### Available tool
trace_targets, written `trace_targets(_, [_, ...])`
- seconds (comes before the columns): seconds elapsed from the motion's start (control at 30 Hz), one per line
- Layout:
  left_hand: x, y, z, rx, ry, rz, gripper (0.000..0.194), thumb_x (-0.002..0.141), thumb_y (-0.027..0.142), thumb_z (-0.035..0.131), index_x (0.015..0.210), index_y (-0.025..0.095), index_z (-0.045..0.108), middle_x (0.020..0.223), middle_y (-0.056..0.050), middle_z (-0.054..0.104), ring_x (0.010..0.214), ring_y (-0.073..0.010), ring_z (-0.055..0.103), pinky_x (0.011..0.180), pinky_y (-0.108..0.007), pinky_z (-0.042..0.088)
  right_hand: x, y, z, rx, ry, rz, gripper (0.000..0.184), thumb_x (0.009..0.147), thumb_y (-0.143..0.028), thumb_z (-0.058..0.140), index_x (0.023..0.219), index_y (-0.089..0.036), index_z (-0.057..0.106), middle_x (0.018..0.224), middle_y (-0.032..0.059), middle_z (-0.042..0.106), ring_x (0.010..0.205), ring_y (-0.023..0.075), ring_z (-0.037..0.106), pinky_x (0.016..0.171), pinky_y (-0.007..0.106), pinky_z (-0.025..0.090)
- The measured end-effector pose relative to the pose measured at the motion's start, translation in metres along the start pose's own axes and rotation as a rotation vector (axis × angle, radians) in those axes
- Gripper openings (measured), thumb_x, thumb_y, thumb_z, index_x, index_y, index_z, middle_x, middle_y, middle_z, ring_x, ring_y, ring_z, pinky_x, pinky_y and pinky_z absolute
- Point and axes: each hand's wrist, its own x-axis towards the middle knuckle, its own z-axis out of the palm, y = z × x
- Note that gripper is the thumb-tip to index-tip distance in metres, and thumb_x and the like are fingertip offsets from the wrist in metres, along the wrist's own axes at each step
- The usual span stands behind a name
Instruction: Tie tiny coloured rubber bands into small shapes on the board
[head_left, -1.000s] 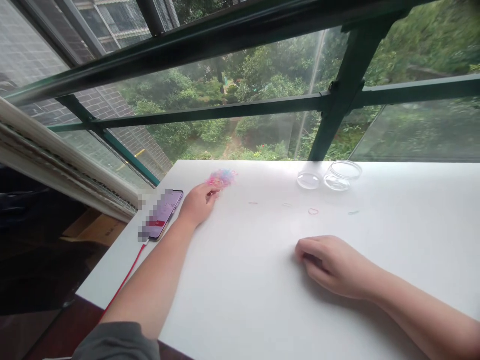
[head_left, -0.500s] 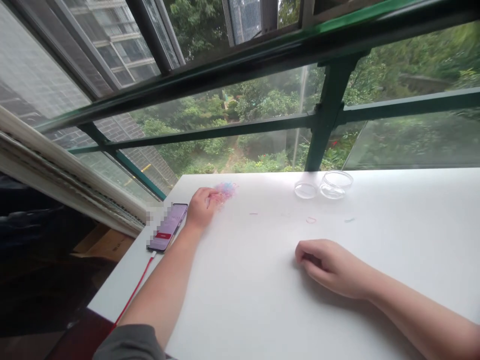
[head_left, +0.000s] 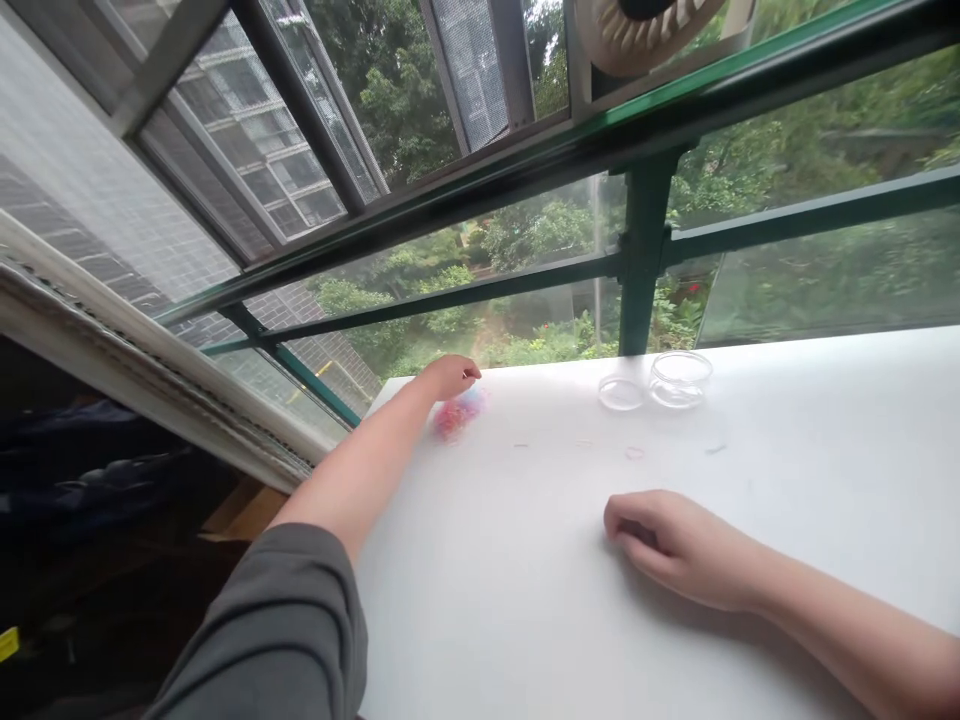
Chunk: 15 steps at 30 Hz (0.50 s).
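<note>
A small pile of pink, red and blue rubber bands [head_left: 459,416] lies near the table's far left corner. Just beyond it, by the far edge, is my left hand [head_left: 452,377], its fingers pinched together; whatever they hold, if anything, is too small to make out. Several single bands lie in a rough row to the right, among them a thin band [head_left: 521,445], a pink looped band [head_left: 634,453] and a greyish band [head_left: 716,449]. My right hand [head_left: 675,545] rests on the table nearer to me, fingers curled into a loose fist with nothing visible inside.
A clear round container [head_left: 679,382] stands near the far edge of the white table [head_left: 510,600], with a clear shallow lid [head_left: 621,394] on its left. Behind the table runs a dark green railing [head_left: 637,270] with glass panels.
My left hand has moved from the near side of the pile to its far side, uncovering more bands. The view has shifted, and the phone is no longer visible. My right hand keeps its pose.
</note>
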Motion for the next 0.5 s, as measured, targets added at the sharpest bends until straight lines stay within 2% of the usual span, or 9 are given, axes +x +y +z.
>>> trace_targets(0.2, [0.019, -0.015, 0.001, 0.105, -0.208, -0.066, 0.027, 0.063, 0.021, 0.064, 0.088, 0.026, 0.073, 0.097, -0.002, 0.073, 0.079, -0.0167, 0.064, 0.072, -0.022, 0.046, -0.001, 0.0, 0.001, -0.001, 0.009, -0.002, 0.016, 0.072, -0.007, 0.044, 0.074, -0.019, 0.052, 0.069, -0.0005, 0.058, 0.061, 0.0133, 0.049, 0.059, 0.023, 0.036])
trace_targets(0.33, [0.022, -0.016, 0.002, 0.129, -0.236, -0.07, 0.029, 0.062, 0.025, 0.065, 0.089, 0.027, 0.072, 0.097, 0.0, 0.073, 0.078, -0.015, 0.063, 0.067, -0.02, 0.044, -0.001, 0.0, 0.001, -0.002, 0.008, -0.013, 0.015, 0.072, -0.007, 0.044, 0.074, -0.019, 0.052, 0.068, -0.0005, 0.058, 0.061, 0.0133, 0.049, 0.059, 0.023, 0.036])
trace_targets(0.5, [0.019, -0.016, 0.003, 0.142, -0.213, -0.067, 0.022, 0.064, 0.025, 0.062, 0.083, 0.024, 0.072, 0.089, -0.002, 0.073, 0.071, -0.0148, 0.062, 0.063, -0.021, 0.043, -0.001, -0.001, 0.0, -0.005, 0.005, -0.009, 0.015, 0.072, -0.007, 0.043, 0.074, -0.019, 0.052, 0.068, -0.0005, 0.058, 0.061, 0.0134, 0.049, 0.06, 0.023, 0.037])
